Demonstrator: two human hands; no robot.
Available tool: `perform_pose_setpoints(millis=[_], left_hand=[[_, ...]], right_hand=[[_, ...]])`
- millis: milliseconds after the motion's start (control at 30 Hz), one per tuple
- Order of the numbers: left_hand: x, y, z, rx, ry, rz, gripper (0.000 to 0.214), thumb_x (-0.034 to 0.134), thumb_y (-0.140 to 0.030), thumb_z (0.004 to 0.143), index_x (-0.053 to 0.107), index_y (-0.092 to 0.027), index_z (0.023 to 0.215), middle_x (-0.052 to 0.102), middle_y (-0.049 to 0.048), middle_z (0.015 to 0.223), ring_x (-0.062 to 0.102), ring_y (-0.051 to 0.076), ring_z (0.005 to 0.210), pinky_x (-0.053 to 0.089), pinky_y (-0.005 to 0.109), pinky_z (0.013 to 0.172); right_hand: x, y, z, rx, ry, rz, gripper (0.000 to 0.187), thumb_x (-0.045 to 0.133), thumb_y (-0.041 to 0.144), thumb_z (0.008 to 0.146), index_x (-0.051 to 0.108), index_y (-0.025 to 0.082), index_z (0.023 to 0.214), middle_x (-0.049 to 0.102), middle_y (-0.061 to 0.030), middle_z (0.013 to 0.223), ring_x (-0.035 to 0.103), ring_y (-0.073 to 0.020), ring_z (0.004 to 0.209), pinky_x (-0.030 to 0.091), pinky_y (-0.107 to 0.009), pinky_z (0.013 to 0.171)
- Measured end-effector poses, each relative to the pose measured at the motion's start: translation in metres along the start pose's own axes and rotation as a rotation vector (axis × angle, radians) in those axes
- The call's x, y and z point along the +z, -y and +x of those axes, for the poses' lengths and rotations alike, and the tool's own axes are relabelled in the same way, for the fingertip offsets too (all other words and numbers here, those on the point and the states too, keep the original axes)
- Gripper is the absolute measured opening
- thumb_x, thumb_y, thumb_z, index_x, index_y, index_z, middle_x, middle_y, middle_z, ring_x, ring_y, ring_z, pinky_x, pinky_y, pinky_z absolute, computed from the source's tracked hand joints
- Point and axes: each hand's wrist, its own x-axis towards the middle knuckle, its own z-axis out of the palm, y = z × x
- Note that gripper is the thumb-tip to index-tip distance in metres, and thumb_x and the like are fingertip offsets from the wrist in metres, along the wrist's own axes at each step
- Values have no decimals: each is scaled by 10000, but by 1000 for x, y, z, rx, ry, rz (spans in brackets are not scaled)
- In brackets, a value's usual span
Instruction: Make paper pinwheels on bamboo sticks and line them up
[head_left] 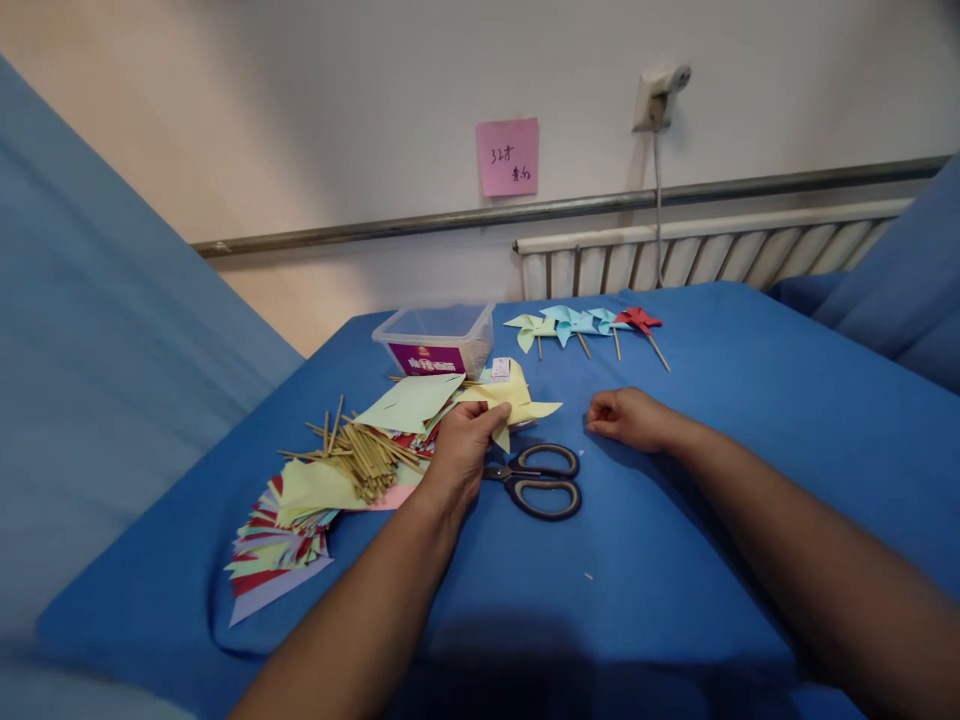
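Yellow paper, cut and bent into points, makes the unmounted pinwheel [523, 393] just beyond the scissors [541, 486]. The left hand [469, 437] has its grip pinched on that pinwheel, thumb uppermost, while its wrist side hides the tips of the scissor blades. To the right of the scissors, and slightly farther off than their handles, the right hand [628, 418] is low over the blue-covered counter [675, 590]; its grip is curled closed, and whether it pinches something small I cannot tell. Left of the scissors lie a heap of thin wooden sticks [371, 458] and, beyond it, a pile of coloured paper sheets [411, 401] with pale green on top. Farther left and nearer the person than the scissors, red, lilac and green paper pieces [279, 545] spread in a fan. A clear plastic tub [436, 357] with a purple label stands behind the scissors to the left, and four stick-mounted pinwheels [573, 321], pale green, two light blue and red, lie in a row well beyond them.
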Motion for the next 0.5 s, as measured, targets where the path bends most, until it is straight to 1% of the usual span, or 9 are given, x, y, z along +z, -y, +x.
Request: perform_pose_setpoints(millis=[100, 167, 233, 300, 367, 433, 500], left_hand=[[1, 1, -1, 41, -37, 60, 262, 828, -320, 563, 713, -124, 693, 677, 42, 648, 556, 122, 533, 411, 236, 516], [1, 2, -3, 77, -64, 126, 243, 822, -326, 566, 693, -133, 634, 654, 25, 607, 525, 111, 507, 378, 231, 499], [3, 3, -5, 117, -61, 185, 232, 806, -331, 582, 673, -142, 591, 621, 7, 563, 491, 104, 488, 346, 228, 486], [5, 2, -8, 154, -34, 227, 231, 785, -338, 603, 655, -150, 570, 583, -9, 531, 462, 100, 478, 321, 229, 479], [8, 0, -13, 192, -19, 271, 252, 771, -341, 608, 618, -156, 531, 527, -28, 498, 418, 89, 468, 291, 228, 470], [12, -4, -18, 220, -15, 319, 298, 769, -341, 596, 563, -161, 478, 467, -44, 471, 370, 77, 464, 263, 226, 462], [14, -9, -22, 231, -5, 342, 339, 766, -346, 590, 517, -166, 447, 421, -55, 458, 331, 69, 465, 245, 225, 459]], right_hand=[[3, 11, -3, -4, -144, 191, 185, 639, 374, 770, 611, 191, 763, 635, -11, 687, 555, -149, 619, 426, -272, 575], [9, 29, -9, -32, -241, 338, 225, 652, 416, 767, 614, 195, 782, 624, -6, 678, 543, -141, 599, 424, -267, 554], [19, 52, -16, -83, -300, 413, 240, 665, 434, 774, 627, 198, 802, 623, -7, 673, 536, -136, 586, 424, -263, 543], [30, 74, -21, -114, -375, 419, 208, 669, 408, 792, 636, 202, 802, 640, -15, 688, 543, -134, 584, 431, -259, 539], [41, 91, -23, -168, -448, 389, 168, 657, 371, 813, 643, 204, 798, 658, -23, 715, 563, -136, 601, 450, -258, 558], [48, 98, -23, -208, -499, 317, 144, 644, 344, 827, 644, 206, 788, 662, -23, 718, 573, -139, 607, 455, -258, 563], [51, 97, -21, -229, -530, 253, 125, 633, 319, 836, 643, 205, 786, 665, -20, 716, 582, -141, 613, 456, -259, 567]])
